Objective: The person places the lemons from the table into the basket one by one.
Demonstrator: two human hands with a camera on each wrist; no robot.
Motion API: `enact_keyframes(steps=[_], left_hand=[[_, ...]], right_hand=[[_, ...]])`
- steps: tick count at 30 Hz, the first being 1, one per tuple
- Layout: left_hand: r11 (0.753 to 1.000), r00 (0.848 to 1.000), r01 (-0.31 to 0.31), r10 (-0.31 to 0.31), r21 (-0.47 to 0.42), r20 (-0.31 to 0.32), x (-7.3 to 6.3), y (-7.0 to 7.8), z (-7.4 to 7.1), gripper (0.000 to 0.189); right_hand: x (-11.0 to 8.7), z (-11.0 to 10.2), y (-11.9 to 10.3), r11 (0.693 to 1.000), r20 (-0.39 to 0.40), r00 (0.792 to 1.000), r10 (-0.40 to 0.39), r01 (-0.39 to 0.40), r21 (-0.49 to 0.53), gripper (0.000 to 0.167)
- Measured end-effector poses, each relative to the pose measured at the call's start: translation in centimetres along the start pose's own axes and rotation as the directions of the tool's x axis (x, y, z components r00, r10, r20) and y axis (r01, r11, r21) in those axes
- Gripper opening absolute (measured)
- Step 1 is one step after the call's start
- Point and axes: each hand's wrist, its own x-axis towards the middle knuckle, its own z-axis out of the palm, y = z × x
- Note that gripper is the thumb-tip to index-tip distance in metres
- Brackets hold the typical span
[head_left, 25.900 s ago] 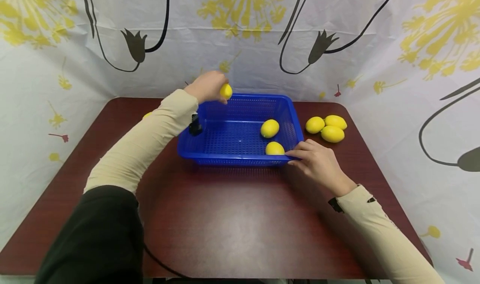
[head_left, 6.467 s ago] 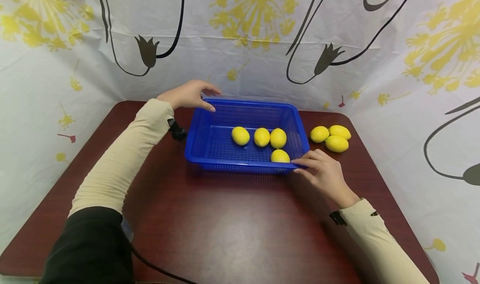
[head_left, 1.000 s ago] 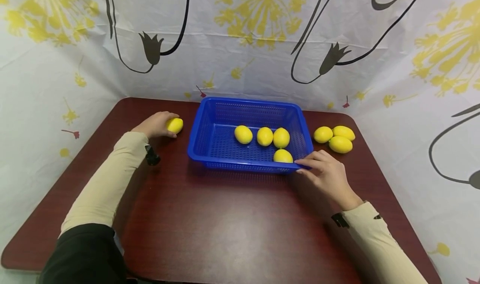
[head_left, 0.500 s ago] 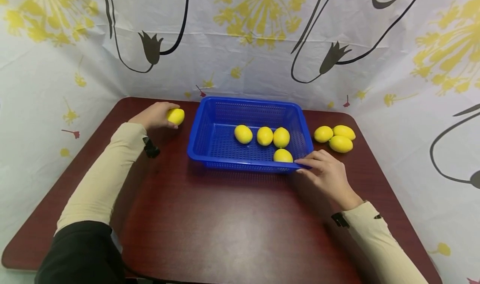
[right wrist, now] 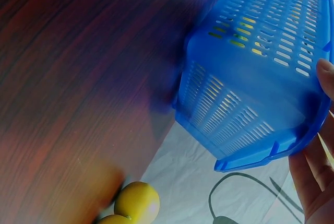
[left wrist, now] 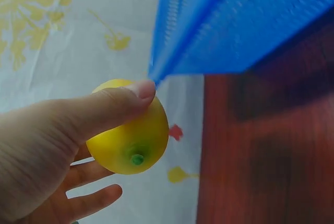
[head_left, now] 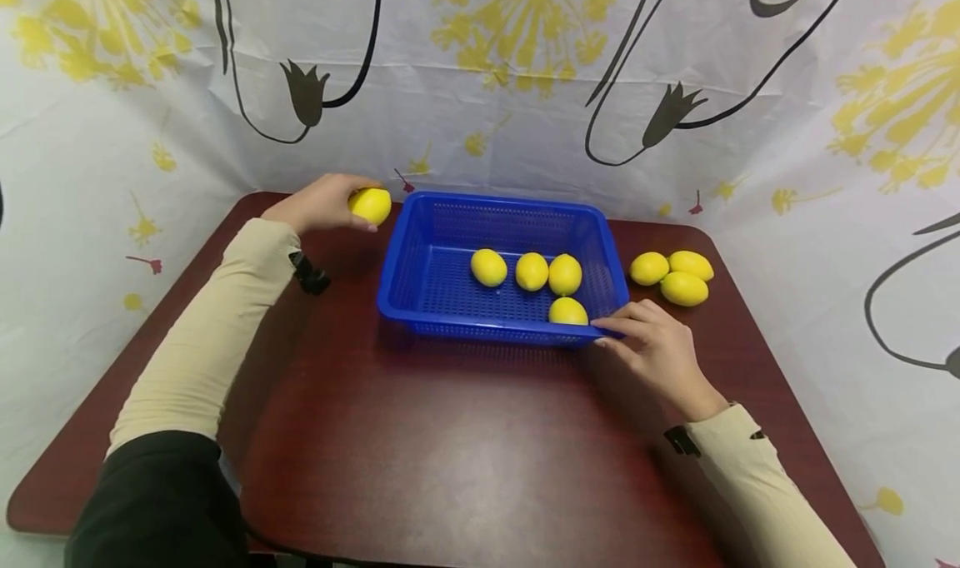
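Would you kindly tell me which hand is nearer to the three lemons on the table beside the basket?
Right. The right hand grips the near right corner of the basket, just in front of the three lemons; the left hand holds another lemon beyond the basket's left end.

We note a reddish-brown table [head_left: 465, 451]. Behind it and at both sides, we observe white sheeting [head_left: 420, 110] printed with yellow flower heads [head_left: 534, 6] and dark tulips [head_left: 306, 95].

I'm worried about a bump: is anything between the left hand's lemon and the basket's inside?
The basket itself: its left rim, near the back corner. Nothing else visible stands in the way of the lemon.
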Motion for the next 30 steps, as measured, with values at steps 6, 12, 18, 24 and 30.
enact_keyframes(steps=[6,12,18,24,30], left_hand=[[1.0,1.0,-0.012,0.012,-0.002,0.006,0.4,2.4,-1.1,0.073],[0.999,0.999,-0.051,0.051,-0.002,0.018,1.4,4.3,-1.7,0.076],[0.998,0.997,-0.068,0.068,0.003,0.028,2.3,6.1,-2.4,0.081],[0.995,0.994,-0.101,0.101,-0.016,0.038,3.3,7.6,-2.6,0.078],[0.994,0.993,-0.096,0.1,-0.06,0.065,4.5,8.8,-2.5,0.078]], right_hand=[[0.1,0.0,0.0,1.0,0.008,1.0,0.006,-0.006,-0.004,0.032],[0.0,0.0,-0.1,1.0,-0.017,1.0,-0.015,0.015,-0.001,0.034],[0.0,0.0,-0.1,1.0,-0.022,1.0,-0.017,0.018,0.017,0.034],[0.0,0.0,-0.1,1.0,-0.022,1.0,-0.021,0.022,0.019,0.033],[0.0,0.0,-0.1,1.0,-0.025,0.999,-0.022,0.023,0.015,0.033]])
